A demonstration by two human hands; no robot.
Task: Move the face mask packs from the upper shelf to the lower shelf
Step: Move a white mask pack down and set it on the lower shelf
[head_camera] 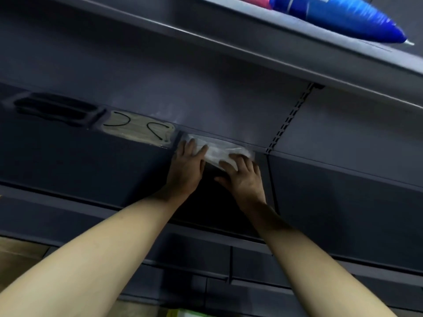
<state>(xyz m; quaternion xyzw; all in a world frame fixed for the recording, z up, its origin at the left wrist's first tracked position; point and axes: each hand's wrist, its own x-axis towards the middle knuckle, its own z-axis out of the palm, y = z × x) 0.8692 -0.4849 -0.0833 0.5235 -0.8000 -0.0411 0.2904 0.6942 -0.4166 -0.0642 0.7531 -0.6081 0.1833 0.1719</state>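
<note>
Both hands, left (186, 164) and right (242, 177), press flat-fingered on a white pack (217, 152) beside the beige (139, 131) and black (57, 108) packs, so the move looks nearly done.

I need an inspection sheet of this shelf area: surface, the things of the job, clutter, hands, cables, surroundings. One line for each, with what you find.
Surface: dark grey shelf, with packs lying along its back edge.
Job's things: white mask pack under both hands; beige mask pack with black ear loops to its left; black mask pack further left, blurred.
Clutter: nothing seen on this shelf.
Hands: left hand and right hand rest on the white mask pack, with fingers fairly straight.
Cables: nothing seen.
Surroundings: blue packet and pink packet on the shelf above; slotted upright on the back panel.
</note>
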